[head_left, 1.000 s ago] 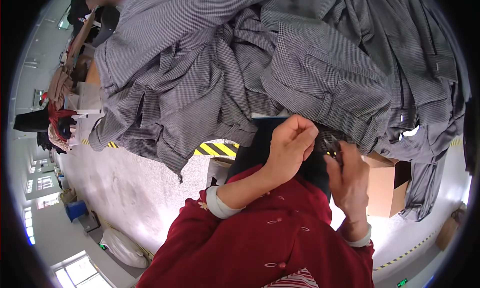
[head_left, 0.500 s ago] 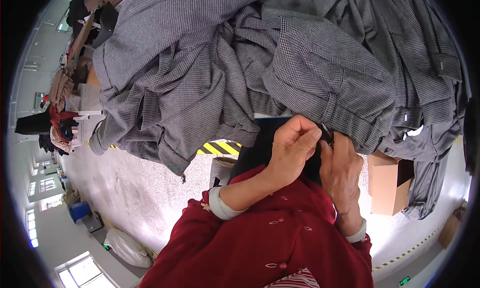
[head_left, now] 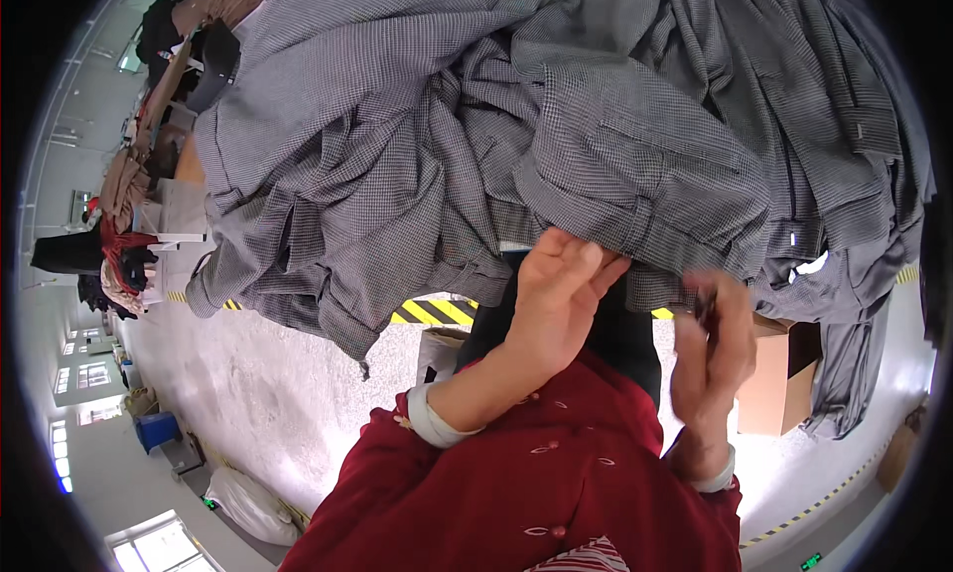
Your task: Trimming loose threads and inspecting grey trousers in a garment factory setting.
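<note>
A person in a red buttoned top looks down over a large heap of grey checked garments (head_left: pixel 596 125), jackets or shirts of the same small-patterned cloth, piled so high on a work surface that they hang over its near edge and hide it. Stacked this way, the hems and cuffs dangle within easy reach of both hands.

The left hand (head_left: pixel 556 299) is raised at the centre, fingers (head_left: pixel 586 264) held together and slightly curled, their tips pressed up against the lower fold of the nearest grey garment, as if propping or lifting its edge to get at what lies beneath. It does not look clamped on the cloth; it rests against it.

The right hand (head_left: pixel 710 349) is just right of the left and a little nearer, blurred with motion. Its fingers are drawn together around a small dark object (head_left: pixel 703 304) held near the same hanging hem; what the object is cannot be told.

Between the hands, a dark garment (head_left: pixel 620 324) hangs down in front of the person's chest.

On the right, below the pile, stands a brown cardboard box (head_left: pixel 774 373) on the pale floor. Yellow and black hazard tape (head_left: pixel 432 312) runs along the floor under the heap. Far left, more clothes (head_left: pixel 119 264) lie on other tables.
</note>
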The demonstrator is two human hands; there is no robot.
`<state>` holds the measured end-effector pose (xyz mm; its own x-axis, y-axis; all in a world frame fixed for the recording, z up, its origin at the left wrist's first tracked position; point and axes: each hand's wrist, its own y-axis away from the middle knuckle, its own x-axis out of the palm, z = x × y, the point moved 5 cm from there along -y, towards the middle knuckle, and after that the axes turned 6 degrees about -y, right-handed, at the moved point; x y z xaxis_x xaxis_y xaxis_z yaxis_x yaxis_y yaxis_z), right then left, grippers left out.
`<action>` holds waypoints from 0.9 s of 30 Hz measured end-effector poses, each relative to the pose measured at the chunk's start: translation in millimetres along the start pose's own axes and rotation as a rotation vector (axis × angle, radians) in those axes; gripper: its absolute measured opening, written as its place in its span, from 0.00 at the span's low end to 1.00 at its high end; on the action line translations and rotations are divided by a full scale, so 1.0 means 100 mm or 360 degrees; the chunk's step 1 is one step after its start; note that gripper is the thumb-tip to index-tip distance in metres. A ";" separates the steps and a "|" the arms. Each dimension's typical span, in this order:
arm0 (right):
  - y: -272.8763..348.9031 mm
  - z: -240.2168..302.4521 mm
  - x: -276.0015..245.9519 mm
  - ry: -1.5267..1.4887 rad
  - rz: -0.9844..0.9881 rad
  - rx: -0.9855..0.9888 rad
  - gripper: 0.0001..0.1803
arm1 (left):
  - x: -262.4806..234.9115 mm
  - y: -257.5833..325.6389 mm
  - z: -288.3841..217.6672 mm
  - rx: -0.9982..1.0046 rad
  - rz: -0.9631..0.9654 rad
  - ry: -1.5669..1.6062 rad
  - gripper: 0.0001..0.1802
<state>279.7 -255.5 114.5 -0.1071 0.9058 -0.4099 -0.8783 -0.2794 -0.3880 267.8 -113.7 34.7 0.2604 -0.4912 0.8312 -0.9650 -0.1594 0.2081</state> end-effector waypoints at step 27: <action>-0.31 -0.22 0.30 0.0101 0.0087 -0.0149 0.10 | -0.13 -0.07 0.09 -0.0119 -0.0044 -0.0092 0.06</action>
<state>314.3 -226.8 96.0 -0.1211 0.8673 -0.4829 -0.8242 -0.3590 -0.4380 270.9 -114.2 17.6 0.2863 -0.5364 0.7939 -0.9564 -0.1102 0.2704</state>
